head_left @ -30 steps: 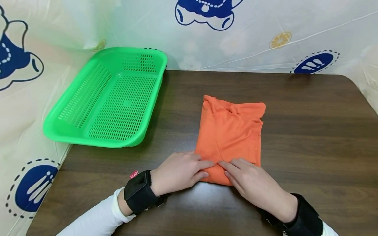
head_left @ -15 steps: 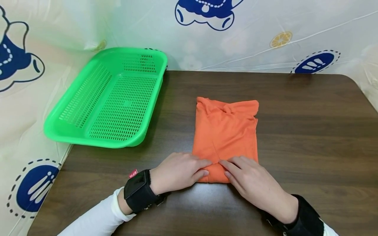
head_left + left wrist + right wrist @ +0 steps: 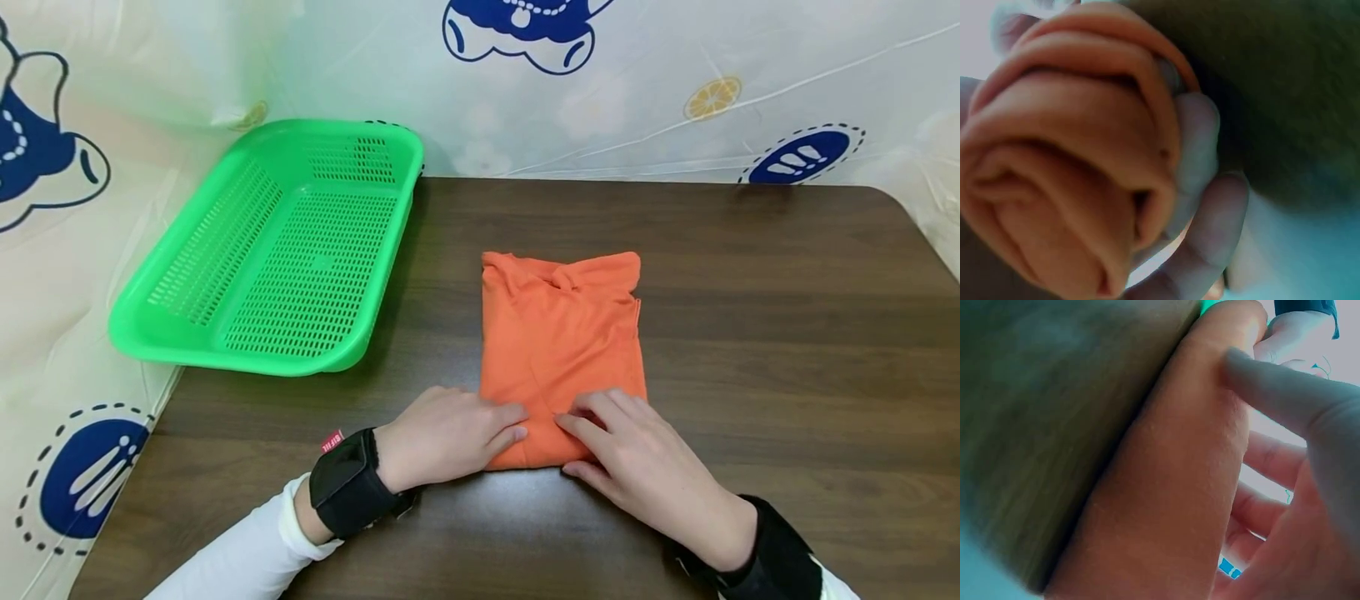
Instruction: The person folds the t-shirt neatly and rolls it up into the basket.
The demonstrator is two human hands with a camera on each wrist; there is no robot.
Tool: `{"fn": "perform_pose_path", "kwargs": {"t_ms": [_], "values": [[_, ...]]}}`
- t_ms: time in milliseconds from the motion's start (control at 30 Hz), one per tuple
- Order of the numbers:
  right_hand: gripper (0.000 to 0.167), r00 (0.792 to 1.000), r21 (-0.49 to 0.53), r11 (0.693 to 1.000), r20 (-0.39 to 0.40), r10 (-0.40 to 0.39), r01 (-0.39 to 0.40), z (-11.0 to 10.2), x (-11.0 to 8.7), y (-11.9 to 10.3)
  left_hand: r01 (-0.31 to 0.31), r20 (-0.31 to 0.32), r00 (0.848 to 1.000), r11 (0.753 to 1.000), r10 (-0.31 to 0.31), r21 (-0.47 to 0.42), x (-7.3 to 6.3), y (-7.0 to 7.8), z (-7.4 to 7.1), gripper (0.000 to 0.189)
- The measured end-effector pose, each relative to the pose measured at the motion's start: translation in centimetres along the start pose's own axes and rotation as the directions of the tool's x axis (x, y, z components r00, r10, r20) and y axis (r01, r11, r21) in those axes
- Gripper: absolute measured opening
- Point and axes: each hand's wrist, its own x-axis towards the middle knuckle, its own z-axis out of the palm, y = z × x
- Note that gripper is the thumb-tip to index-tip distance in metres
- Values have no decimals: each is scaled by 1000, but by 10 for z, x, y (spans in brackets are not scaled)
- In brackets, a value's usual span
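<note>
A folded orange garment [image 3: 562, 342] lies as a thick packet on the brown table, its near edge toward me. My left hand [image 3: 453, 433] holds its near left corner. In the left wrist view, fingers [image 3: 1197, 137] curl against the stacked folds of the garment [image 3: 1066, 150]. At the near right corner, my right hand [image 3: 637, 458] has bent fingers on top and the thumb at the near edge. The right wrist view shows that thumb [image 3: 1272, 384] against the smooth near fold of the garment [image 3: 1160, 469], with the other fingers partly hidden behind it.
A green perforated basket [image 3: 322, 258] stands at the back left with nothing in it. Brown table surface [image 3: 787, 350] stretches to the right of the garment. White printed plastic sheeting [image 3: 600, 100] hangs behind the table and along its left side.
The garment has slid left and turned slightly, so its sides run straighter away from me. My right thumb has come back to the near edge, and those fingers are more bent.
</note>
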Motion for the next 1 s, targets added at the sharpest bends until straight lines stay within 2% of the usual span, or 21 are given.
{"fn": "perform_pose_path", "kwargs": {"t_ms": [167, 333, 467, 633, 733, 800, 1000], "values": [[40, 1000, -10, 1000, 7, -14, 14, 0, -1, 0, -12, -21, 1000, 999, 12, 35, -3, 0, 0, 28], [37, 1000, 5, 1000, -6, 2, -2, 1, -2, 1, -16, -118, 993, 995, 28, 99, -5, 2, 2, 25], [37, 1000, 14, 1000, -11, 20, -20, 0, -2, 2, -29, -194, 980, 991, 54, 131, -4, 5, 1, 18], [37, 999, 12, 999, -6, 36, -36, 0, -2, 4, -105, -263, 954, 982, 145, 159, -1, 10, 0, 6], [37, 999, 13, 999, -5, 39, -39, 0, -2, 4, -131, -281, 943, 975, 178, 177, -1, 12, 0, 3], [37, 999, 12, 999, -9, 39, -38, 0, -2, 5, -128, -280, 944, 975, 177, 183, -2, 14, 0, 6], [34, 999, 21, 999, -28, 35, -34, -1, -1, 5, -86, -224, 967, 981, 124, 175, -5, 15, -1, 36]]}}
